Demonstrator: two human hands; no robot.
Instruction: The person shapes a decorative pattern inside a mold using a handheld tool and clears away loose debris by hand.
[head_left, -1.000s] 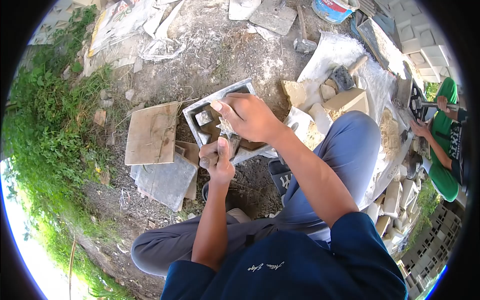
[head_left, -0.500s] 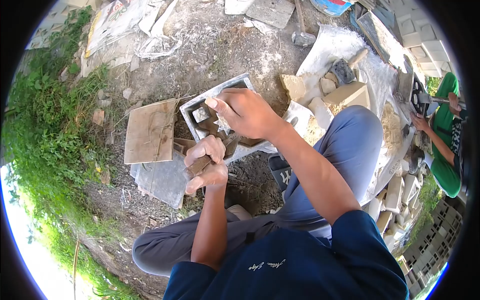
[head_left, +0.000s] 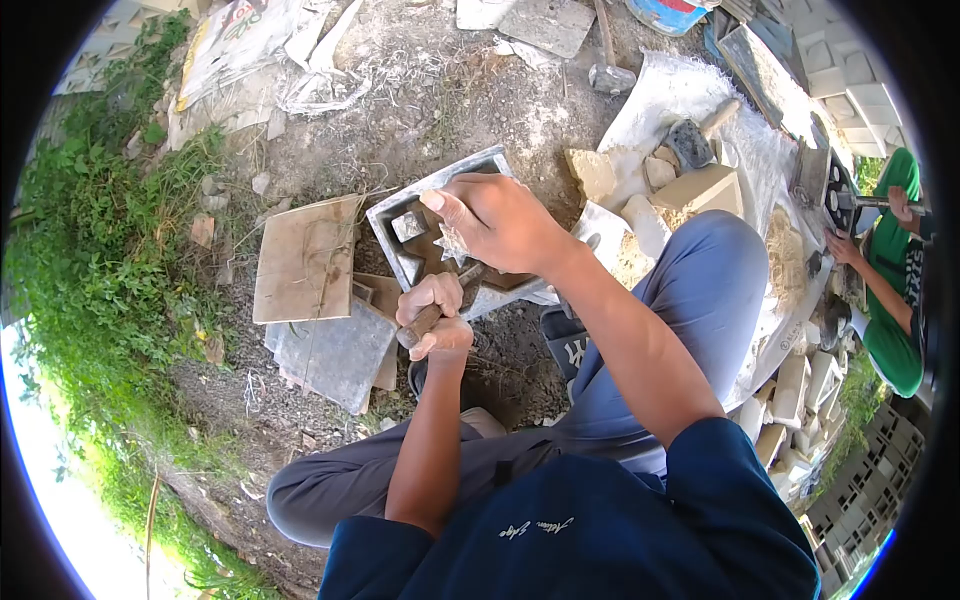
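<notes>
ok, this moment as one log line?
left hand: gripping brown handle | right hand: over grey open box, hold unclear | star-shaped piece: inside box

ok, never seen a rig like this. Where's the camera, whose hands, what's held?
There's no machine: these are a person's own bare hands. One camera, worn on the head, looks forward and down, so their lap is in view.

The left hand grips a brown, wooden-looking handle; what it belongs to is unclear. The right hand is over a grey rectangular open mould-like box with a pale star-shaped piece inside; whether it holds anything is hidden.

On the bare ground, a pale brown square board lies partly over a grey flat slab. Farther off is a hammer with a grey head. Another person in green is at the right edge.
</notes>
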